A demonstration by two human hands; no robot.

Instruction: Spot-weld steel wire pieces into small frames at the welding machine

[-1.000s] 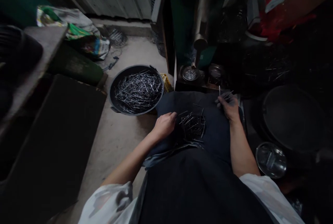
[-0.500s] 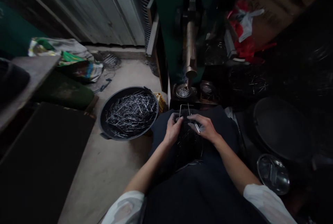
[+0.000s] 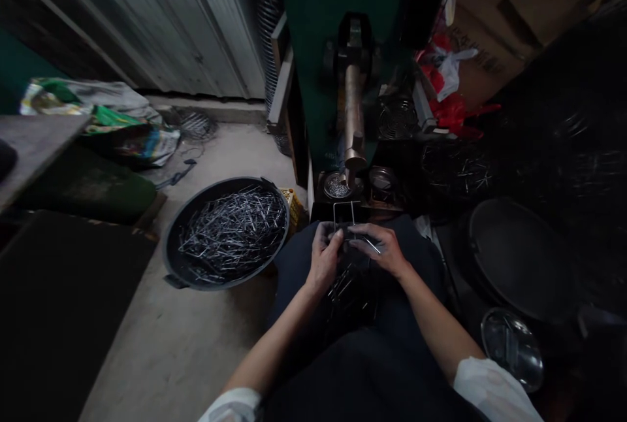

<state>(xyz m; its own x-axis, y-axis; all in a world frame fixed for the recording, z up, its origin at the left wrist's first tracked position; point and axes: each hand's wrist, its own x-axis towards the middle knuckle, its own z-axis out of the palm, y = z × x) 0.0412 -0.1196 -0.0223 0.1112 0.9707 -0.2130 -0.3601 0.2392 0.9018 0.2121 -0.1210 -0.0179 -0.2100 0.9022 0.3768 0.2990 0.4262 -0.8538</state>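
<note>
Between my hands stands a U-shaped bent metal wire (image 3: 343,204), its crossbar upward, in front of the machine. My left hand (image 3: 325,257) is closed on its left leg, with the thumb pressed toward the fingers. My right hand (image 3: 381,247) pinches the right leg, and another thin metal wire (image 3: 371,245) sticks out across its fingers. Loose dark wire pieces (image 3: 343,283) lie in the lap below, partly lost in shadow. Just beyond the hands, a round dish (image 3: 337,187) of small shiny bits sits under the machine's metal arm (image 3: 353,118).
A large black basin (image 3: 169,239) full of wire pieces stands at the left, beside a yellow crate (image 3: 292,208). To the right are a dark round lid-like disc (image 3: 519,259) and a shiny metal bowl (image 3: 513,348). The green machine body (image 3: 318,17) rises ahead.
The view has shifted, so the basin and machine appear lower and further left. The wire's right leg, slanted before, now stands nearly parallel to the left one. Both hands keep their grip.
</note>
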